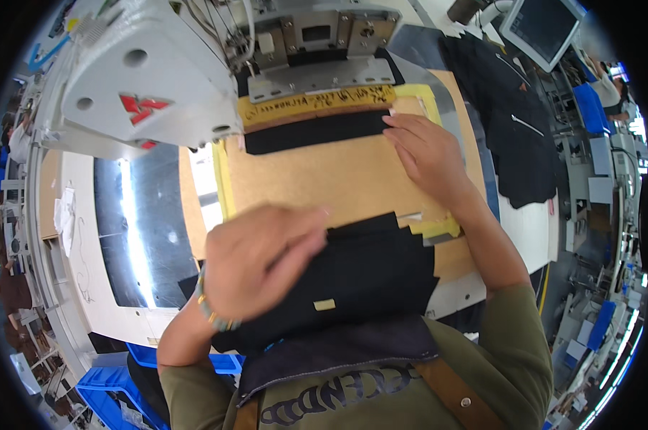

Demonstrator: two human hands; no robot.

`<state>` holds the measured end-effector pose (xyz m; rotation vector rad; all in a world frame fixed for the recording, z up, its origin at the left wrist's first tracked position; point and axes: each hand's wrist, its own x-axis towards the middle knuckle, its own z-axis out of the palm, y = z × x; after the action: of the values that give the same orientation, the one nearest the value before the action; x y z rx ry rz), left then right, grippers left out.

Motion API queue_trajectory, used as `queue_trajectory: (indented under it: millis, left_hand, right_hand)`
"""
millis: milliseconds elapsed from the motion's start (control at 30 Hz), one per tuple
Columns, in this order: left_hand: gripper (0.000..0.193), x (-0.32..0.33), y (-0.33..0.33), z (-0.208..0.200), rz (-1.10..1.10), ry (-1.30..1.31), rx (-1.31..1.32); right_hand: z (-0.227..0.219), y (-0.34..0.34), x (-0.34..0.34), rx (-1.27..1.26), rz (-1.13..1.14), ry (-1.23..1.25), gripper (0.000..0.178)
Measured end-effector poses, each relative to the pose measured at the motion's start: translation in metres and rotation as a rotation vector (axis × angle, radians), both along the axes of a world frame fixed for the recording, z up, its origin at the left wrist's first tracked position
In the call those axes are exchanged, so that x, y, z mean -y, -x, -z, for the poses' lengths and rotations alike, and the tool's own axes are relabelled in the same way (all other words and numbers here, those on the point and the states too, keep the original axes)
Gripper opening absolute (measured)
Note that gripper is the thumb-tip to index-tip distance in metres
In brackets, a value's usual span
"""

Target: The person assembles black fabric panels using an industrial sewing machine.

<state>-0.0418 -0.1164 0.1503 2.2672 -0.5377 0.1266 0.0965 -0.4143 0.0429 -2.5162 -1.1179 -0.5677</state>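
Note:
A black fabric strip (317, 132) lies across a tan board (302, 179) with yellow-taped edges, along the front of the machine's clamp. My right hand (431, 158) is at the strip's right end, its fingertips pinched together on the corner. Nearer to me, my left hand (259, 261) hovers over the board's front edge and a larger black fabric piece (381, 265). Motion blurs its fingers, and I cannot tell whether they hold anything. The large black piece lies in front of the board, a small pale yellow tab (324, 305) on it.
A white sewing machine head (137, 79) stands at the upper left, beside the metal clamp (324, 79). Black garments with zippers (517, 122) lie at the right, below a screen (542, 29). A shiny metal plate (137, 236) is at left; blue crates (109, 390) stand below.

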Motion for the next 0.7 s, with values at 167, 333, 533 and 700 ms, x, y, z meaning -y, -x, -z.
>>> queue_trajectory:
  millis: [167, 333, 533, 700]
  left_hand:
    - [0.022, 0.001, 0.068, -0.050, 0.519, 0.835, -0.065]
    - [0.031, 0.046, 0.071, -0.054, 0.470, 1.066, 0.224]
    - [0.027, 0.047, 0.082, -0.056, 0.514, 1.048, 0.280]
    - [0.025, 0.084, 0.101, -0.062, 0.220, 1.182, 0.437]
  right_hand:
    - [-0.043, 0.040, -0.021, -0.242, -0.381, -0.112, 0.020]
    - [-0.049, 0.096, -0.046, -0.483, -0.436, -0.008, 0.037]
    - [-0.027, 0.119, -0.054, -0.497, -0.395, 0.023, 0.044]
    - [-0.031, 0.125, -0.058, -0.521, -0.372, -0.020, 0.041]
